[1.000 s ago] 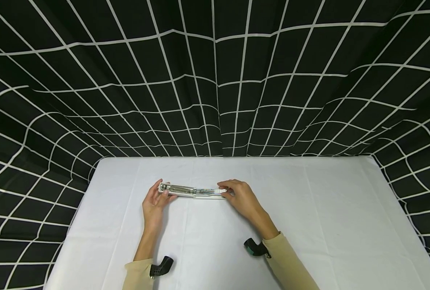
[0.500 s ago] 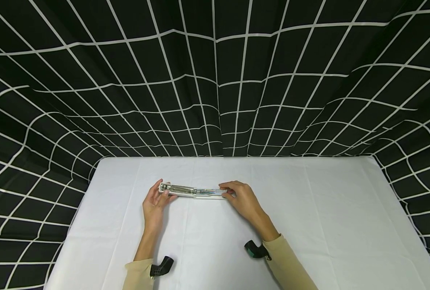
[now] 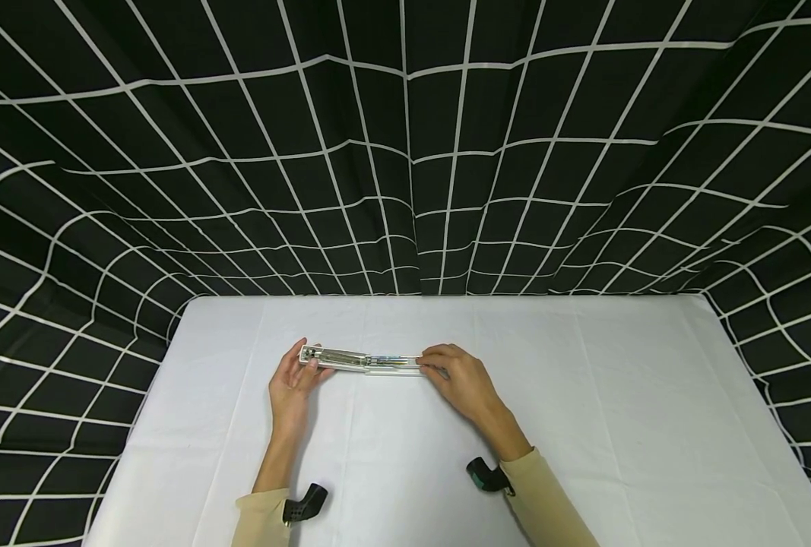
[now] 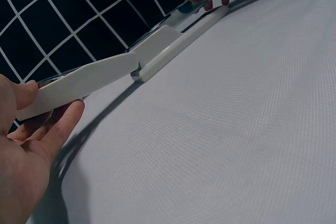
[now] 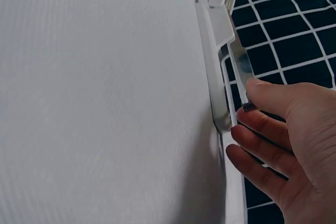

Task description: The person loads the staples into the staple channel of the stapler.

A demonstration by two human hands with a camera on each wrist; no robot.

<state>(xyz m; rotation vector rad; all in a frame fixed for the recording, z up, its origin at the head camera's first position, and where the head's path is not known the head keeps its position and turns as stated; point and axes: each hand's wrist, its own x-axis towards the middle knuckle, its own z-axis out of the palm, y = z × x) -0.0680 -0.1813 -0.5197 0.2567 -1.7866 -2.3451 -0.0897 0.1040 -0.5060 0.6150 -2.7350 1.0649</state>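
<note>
Since half a second ago, the right grip (image 3: 461, 382) has shifted slightly to the right, its sleeve (image 3: 547, 505) and black wrist camera (image 3: 487, 475) going with it; the left grip (image 3: 291, 387) is about where it was.

At far left in the head view are the folds of a black backdrop (image 3: 350, 152) with a white grid, which also runs along the back and right of the white-covered bench (image 3: 583, 395). Next comes the left grip, holding one end of the white stapler (image 3: 333, 357), which is spread lengthwise near the middle of the bench. From above, the metal inside its left half shows; the left wrist view gives instead the smooth outer side of that cover (image 4: 79, 85), tilted and raised off the cloth, with the thumb on one side and fingers beneath.

Rightward, past the joint, the base (image 4: 178, 45) lies along the bench. Over it the head view shows a shiny channel with thin bluish and golden lines, its right end hidden by fingers. Only the right wrist view makes plain what the right grip has: thumb and forefinger pinch the end of a metal strip (image 5: 243, 69), where a small dark piece (image 5: 249, 107) shows, while the other fingers are loosely bent near the base.
</note>
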